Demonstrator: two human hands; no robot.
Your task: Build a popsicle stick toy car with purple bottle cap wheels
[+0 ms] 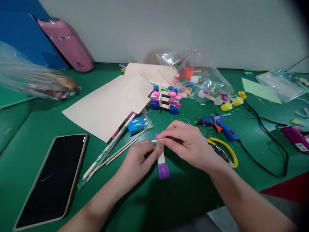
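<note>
Stick [161,158], pale, flat: above the green table [188,199], between both hands. Right of it: yellow-handled pliers [234,154], blue glue gun [220,124]. Left: thin rods [124,149], blue piece [136,125] in clear wrap, phone [53,177]. Beyond: paper [108,104], coloured model [166,100]. Obstructing view: fingers, over the far part. Appearance: purple cap [163,171] at the near end, more purple at the far end. Left hand [137,161]: thumb and fingers pinching the stick. Right hand [188,141]: fingertips pinched together at the far part; item grasped, hidden.
</note>
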